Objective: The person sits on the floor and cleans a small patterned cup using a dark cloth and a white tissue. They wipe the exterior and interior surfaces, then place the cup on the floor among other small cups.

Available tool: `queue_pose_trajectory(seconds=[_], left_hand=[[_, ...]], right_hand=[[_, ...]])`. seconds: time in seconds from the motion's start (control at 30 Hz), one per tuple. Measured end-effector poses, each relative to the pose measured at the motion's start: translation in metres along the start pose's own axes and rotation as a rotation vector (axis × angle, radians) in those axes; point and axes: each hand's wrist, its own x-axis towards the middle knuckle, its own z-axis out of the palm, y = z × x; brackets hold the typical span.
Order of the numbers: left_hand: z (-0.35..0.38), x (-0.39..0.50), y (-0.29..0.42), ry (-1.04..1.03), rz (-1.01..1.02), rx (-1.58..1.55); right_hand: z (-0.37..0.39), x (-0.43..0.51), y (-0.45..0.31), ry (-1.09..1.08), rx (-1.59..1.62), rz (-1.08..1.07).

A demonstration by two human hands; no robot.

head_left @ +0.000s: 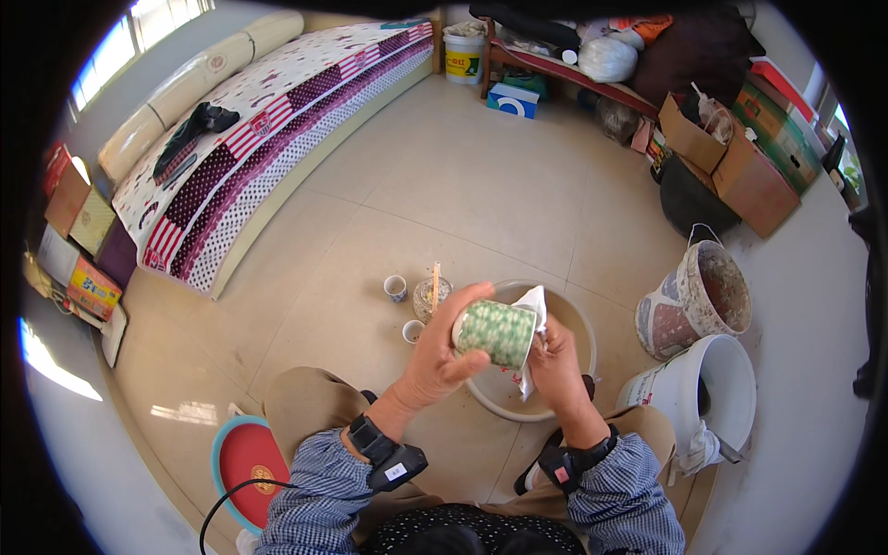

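My left hand (440,347) grips a green-and-white patterned ceramic cup (496,334), tilted on its side with its mouth towards the right. My right hand (555,357) holds a white cloth or tissue (533,309) at the cup's mouth; whether its fingers reach inside is hidden. Below both hands a wide pale basin (590,333) stands on the floor. Just left of the basin are a patterned teapot (424,298) with an upright handle and two small cups, one (395,288) farther off and one (412,331) nearer, partly behind my left hand.
At the right stand a stained bucket (659,312) and a white bucket (746,388) with a rag on its rim. A red tray with a blue rim (232,458) lies by my left knee. A bed (277,132) runs along the left; cardboard boxes (753,184) are at the upper right.
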Motion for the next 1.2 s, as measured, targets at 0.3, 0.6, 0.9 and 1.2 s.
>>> queue_pose_trajectory(seconds=[0.3, 0.6, 0.9, 1.2], left_hand=[[0.001, -0.004, -0.014, 0.086, -0.725, -0.499], [0.002, -0.001, -0.011, 0.412, -0.261, -0.390], [-0.022, 0.001, -0.015, 0.335, -0.565, -1.023], [-0.001, 0.000, -0.012, 0.232, -0.684, -0.858]], right_hand=[[-0.003, 0.005, 0.005, 0.087, -0.955, -0.619], [0.013, -0.015, 0.001, -0.147, 0.142, 0.338], [-0.002, -0.011, -0.033, 0.202, -0.126, -0.261], [0.021, -0.019, -0.026, -0.208, -1.094, -0.774]])
